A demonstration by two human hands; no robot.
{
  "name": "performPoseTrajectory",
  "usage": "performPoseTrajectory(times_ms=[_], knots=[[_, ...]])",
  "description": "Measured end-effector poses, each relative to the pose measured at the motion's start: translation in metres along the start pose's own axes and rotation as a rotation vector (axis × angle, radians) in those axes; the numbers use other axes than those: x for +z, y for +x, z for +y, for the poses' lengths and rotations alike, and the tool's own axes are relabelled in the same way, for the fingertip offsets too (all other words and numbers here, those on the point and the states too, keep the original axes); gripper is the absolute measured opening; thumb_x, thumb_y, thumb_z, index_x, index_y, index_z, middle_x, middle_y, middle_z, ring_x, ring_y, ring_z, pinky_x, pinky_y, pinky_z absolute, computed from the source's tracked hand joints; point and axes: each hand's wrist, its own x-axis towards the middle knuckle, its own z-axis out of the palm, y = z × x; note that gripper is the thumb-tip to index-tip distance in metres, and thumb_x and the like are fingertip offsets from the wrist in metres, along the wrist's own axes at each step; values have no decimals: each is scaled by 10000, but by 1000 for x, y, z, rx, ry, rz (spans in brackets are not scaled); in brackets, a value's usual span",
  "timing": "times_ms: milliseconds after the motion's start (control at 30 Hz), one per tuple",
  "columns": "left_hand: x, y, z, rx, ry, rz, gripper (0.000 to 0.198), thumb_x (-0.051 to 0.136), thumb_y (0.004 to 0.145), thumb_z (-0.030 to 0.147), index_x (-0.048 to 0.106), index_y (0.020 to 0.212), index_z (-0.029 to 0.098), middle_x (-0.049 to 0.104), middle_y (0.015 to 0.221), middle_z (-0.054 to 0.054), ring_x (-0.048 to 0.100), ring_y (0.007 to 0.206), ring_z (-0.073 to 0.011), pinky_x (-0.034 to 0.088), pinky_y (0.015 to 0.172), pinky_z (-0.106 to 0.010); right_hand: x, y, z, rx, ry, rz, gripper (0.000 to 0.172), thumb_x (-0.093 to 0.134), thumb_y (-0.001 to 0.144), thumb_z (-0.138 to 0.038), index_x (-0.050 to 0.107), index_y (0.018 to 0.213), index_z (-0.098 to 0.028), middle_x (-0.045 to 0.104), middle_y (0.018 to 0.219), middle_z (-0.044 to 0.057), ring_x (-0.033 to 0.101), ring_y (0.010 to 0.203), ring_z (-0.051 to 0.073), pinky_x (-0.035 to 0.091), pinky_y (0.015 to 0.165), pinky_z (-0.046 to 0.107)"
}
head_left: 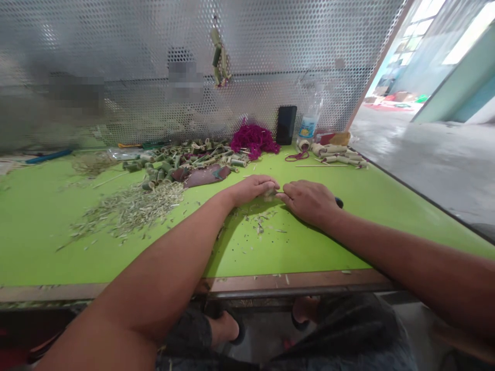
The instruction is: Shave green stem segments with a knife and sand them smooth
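My left hand (253, 189) is closed around a short, pale stalk piece (269, 195) above the green table. Most of that piece is hidden by the fingers. Just to the right, my right hand (309, 200) grips a dark-handled tool (339, 202). The handle's rounded end sticks out behind the palm, while its front part, between the two hands, is mostly covered. Under the hands lie loose shavings (260, 224). A larger heap of shavings (133, 208) spreads to the left, beside a pile of cut green stalk pieces (166, 167).
Behind the hands are a magenta thread bundle (255, 139), a black phone (286, 125) and a plastic bottle (308, 123). Pale strung stalk pieces (338, 153) lie at the right. A perforated metal panel (135, 77) closes off the back, with a stalk string (219, 59) hanging on it.
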Motion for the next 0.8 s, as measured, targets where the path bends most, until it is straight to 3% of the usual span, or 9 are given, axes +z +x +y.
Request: performPoseTrajectory(times_ms=[333,467,600,800], knots=[[3,3,-6,8,-17,7,399,432,917,431,655,1031,121,660,932,-56,567,840,-165,444,807,-289,-4,4,-4,-81,34,-154,464,270,984,-457,636,942,-174,701,869,101,616,805,203,365,672,292],[3,3,-5,-4,3,48,394,434,913,417,665,1023,118,664,925,-69,567,825,-170,446,801,-302,-3,0,-7,-130,10,-121,467,267,984,-459,642,939,-184,696,853,93,614,801,208,361,650,294],[3,3,-8,-4,32,76,406,483,886,449,676,1054,133,669,975,-70,570,858,-180,437,801,-301,-4,-1,-3,-31,18,-59,499,255,976,-500,644,916,-192,681,825,84,599,766,203,325,598,291],[6,5,-12,-96,67,87,499,483,858,553,703,875,106,564,652,-15,460,611,-138,351,571,-262,-5,1,-1,38,40,-21,493,250,981,-478,641,897,-190,679,836,85,580,785,200,312,622,289]])
